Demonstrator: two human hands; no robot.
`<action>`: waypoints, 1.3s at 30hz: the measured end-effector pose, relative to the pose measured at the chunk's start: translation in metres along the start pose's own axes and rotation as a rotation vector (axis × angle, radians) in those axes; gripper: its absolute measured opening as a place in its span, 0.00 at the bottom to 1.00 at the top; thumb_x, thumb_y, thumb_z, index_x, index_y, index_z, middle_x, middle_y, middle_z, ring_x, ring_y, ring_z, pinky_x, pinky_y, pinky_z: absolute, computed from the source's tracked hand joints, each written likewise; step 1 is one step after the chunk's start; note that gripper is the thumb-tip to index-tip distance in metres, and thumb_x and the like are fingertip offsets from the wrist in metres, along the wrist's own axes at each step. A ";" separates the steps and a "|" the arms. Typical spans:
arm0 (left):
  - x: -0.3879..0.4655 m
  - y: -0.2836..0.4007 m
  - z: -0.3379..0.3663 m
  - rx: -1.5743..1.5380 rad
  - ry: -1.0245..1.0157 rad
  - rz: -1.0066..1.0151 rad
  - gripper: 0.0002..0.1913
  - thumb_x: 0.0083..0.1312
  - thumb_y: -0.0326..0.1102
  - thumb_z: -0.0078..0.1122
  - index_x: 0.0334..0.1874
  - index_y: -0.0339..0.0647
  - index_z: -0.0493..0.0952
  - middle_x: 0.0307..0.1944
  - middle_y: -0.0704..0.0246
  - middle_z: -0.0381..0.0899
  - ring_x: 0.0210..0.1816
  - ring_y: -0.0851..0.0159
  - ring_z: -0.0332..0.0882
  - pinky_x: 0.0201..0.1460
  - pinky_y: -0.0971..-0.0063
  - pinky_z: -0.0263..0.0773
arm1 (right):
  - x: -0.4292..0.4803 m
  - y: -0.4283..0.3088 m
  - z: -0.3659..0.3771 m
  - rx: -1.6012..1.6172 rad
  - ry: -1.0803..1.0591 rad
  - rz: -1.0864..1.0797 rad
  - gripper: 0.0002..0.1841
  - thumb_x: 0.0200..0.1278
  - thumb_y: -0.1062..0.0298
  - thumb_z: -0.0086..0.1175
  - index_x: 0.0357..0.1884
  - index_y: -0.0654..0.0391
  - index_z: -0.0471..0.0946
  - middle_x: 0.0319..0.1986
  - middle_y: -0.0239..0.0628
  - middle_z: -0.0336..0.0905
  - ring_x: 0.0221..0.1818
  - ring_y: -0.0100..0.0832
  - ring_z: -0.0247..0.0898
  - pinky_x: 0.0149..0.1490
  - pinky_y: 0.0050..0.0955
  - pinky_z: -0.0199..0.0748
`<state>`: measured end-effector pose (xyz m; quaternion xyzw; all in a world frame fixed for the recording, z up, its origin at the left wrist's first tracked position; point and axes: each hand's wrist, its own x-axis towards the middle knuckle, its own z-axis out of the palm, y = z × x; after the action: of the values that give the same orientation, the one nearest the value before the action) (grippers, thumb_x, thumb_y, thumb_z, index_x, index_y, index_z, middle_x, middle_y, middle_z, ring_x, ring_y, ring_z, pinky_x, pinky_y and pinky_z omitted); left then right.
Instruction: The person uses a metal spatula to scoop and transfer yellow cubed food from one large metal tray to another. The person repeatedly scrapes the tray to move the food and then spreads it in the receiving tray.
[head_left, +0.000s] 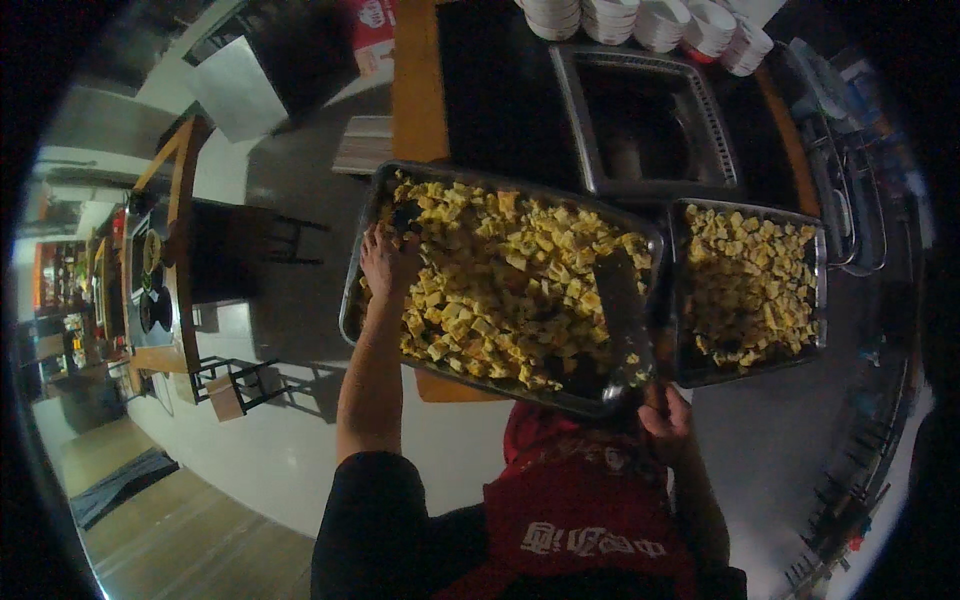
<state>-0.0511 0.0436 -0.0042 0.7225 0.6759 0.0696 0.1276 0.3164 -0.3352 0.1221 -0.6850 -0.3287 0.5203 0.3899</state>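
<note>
A large metal tray (349, 300) full of yellowish diced food pieces (510, 277) lies before me, slightly tilted in the view. My left hand (381, 259) is at the tray's left side, its fingers over the rim and food; whether it grips anything is hidden. At the tray's lower right corner, my right hand (666, 412) is closed on the handle of a broad, flat scraper or spatula (622, 307). The dark blade reaches over the food, with a few crumbs on it. A second metal tray (822, 292) of similar pieces stands to the right.
Beyond the large tray, a rectangular metal-rimmed basin (574, 120) is set on a dark, wood-edged table (420, 90). Stacked white bowls (611, 19) stand at its far side. A wire rack (847, 202) is at the right. Another table (184, 300) and a stool (225, 394) stand at left.
</note>
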 end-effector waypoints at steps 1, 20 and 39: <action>-0.001 -0.005 0.000 -0.018 -0.040 -0.026 0.42 0.70 0.59 0.59 0.77 0.37 0.60 0.77 0.50 0.59 0.77 0.43 0.58 0.78 0.47 0.56 | 0.001 0.000 0.001 0.016 -0.004 -0.007 0.20 0.70 0.54 0.64 0.52 0.57 0.74 0.33 0.28 0.73 0.35 0.25 0.68 0.41 0.35 0.68; 0.005 -0.015 0.027 -0.171 -0.060 0.081 0.11 0.65 0.35 0.63 0.49 0.44 0.84 0.51 0.63 0.83 0.57 0.47 0.78 0.64 0.58 0.74 | -0.003 0.017 0.012 -0.003 -0.100 0.019 0.27 0.68 0.56 0.65 0.59 0.66 0.72 0.42 0.40 0.79 0.43 0.31 0.76 0.46 0.34 0.76; -0.016 0.089 0.055 -0.362 -0.143 0.713 0.41 0.64 0.53 0.71 0.76 0.44 0.65 0.72 0.54 0.64 0.72 0.44 0.62 0.75 0.48 0.61 | -0.009 -0.024 0.008 0.094 0.057 0.300 0.20 0.69 0.71 0.51 0.63 0.59 0.73 0.30 0.26 0.75 0.30 0.16 0.70 0.33 0.21 0.71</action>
<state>0.0484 0.0179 -0.0308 0.8804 0.3493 0.1771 0.2674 0.3052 -0.3298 0.1457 -0.7219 -0.1866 0.5679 0.3486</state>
